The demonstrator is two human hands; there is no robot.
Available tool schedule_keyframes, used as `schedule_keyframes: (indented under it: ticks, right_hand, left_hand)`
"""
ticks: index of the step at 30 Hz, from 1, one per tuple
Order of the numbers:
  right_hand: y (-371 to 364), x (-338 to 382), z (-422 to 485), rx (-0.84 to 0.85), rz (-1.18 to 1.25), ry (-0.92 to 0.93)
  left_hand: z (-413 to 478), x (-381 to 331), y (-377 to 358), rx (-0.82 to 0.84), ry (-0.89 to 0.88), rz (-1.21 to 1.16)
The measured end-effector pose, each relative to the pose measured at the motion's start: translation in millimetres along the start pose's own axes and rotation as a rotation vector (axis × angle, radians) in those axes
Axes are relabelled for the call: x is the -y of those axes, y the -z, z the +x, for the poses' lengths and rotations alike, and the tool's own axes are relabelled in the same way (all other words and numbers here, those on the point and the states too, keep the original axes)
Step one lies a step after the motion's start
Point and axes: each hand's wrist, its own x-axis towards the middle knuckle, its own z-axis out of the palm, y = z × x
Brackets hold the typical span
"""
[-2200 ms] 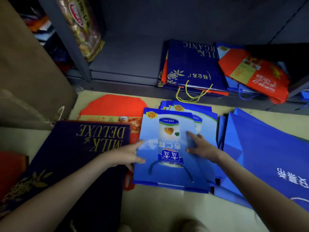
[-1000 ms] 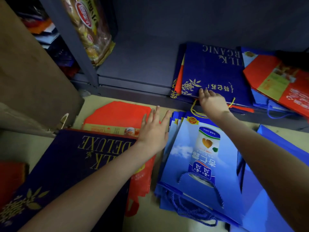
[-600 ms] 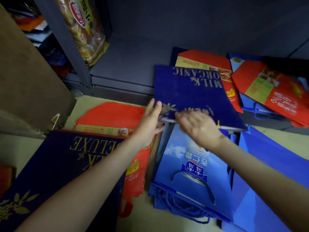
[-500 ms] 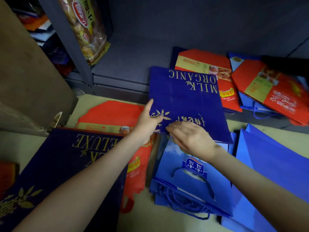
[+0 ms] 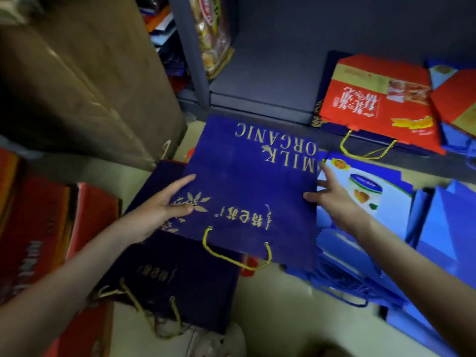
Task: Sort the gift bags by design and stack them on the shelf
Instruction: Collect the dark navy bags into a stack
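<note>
Dark blue gift bag [image 5: 252, 191] with gold words MILK ORGANIC, flat, low down in front of the grey shelf [image 5: 257, 81], not on it. Partly over a second dark blue bag [image 5: 167, 274] on the floor. Resting on that one or held just above it: hard to tell. At the near end, a yellow cord handle [image 5: 237, 256]. At the bag's left edge, the left hand [image 5: 159, 210], fingers straight and spread, thumb flat on the gold leaves. At the right edge, the right hand [image 5: 334, 199], fingers straight and spread too, tips against the side. Just beside it on the right, light blue bags [image 5: 365, 194] with a picture of a can. Up on the shelf, a red bag [image 5: 381, 104]. Far left, brown cardboard [image 5: 77, 86].
</note>
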Motion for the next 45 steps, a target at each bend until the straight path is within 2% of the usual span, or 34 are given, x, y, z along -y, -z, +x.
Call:
schedule_keyframes:
  ticks: [4,7,11,14,18,20,23,26,29,32,34,39,42,45]
  right_hand:
    - [-56.0,-22.8,-21.5,0.210,-0.085,-0.008]
    - [-86.8,-43.6,-25.8,0.273,-0.385,0.051]
    - [-101.9,-43.1,-31.2,0.400,-0.594,0.049]
    - [-91.4,-40.7,-31.4,0.489,-0.716,0.110]
    - [-86.2,-33.9,-32.4,0.581,-0.843,0.278]
    - [-82.6,-18.8,-28.2,0.513,-0.848,0.321]
    - [-50.1,7.2,-0.7,0.185,-0.829,0.417]
    - [5.6,19.0,40.6,-0.185,-0.942,0.467]
    - [57.0,26.0,75.9,-0.408,-1.091,0.421]
    - [93.7,27.2,103.4,-0.541,-1.116,0.400]
    - [106.5,22.4,120.3,-0.552,-1.140,0.403]
    - [112.7,24.5,152.3,-0.446,-1.214,0.345]
    - [114.8,25.4,162.5,-0.392,-1.390,0.304]
    - [118.1,36.1,159.6,-0.410,-1.582,0.396]
  left_hand:
    - [-21.2,18.6,42.1,0.025,0.381,0.444]
    - [-24.0,29.6,48.5,0.057,0.601,0.773]
    - [-16.7,28.1,39.0,0.074,0.690,1.304]
    - [2.6,12.0,20.6,0.089,0.654,1.509]
    - [45.3,-29.8,-30.7,0.069,0.397,1.498]
    - [69.9,-48.2,-59.6,0.017,0.225,1.445]
    - [101.8,-67.1,-97.6,-0.092,-0.020,1.341]
    - [124.7,-77.6,-124.2,-0.149,-0.137,1.284]
    - [141.1,-81.3,-138.1,-0.159,-0.171,1.200]
    - [153.2,-83.8,-147.0,-0.199,-0.201,1.154]
    - [160.1,-83.4,-153.1,-0.226,-0.226,1.168]
    - [173.8,-84.1,-165.3,-0.234,-0.264,1.166]
    - [179.7,-85.1,-170.3,-0.242,-0.288,1.148]
    - [183.8,-82.3,-172.9,-0.243,-0.329,1.141]
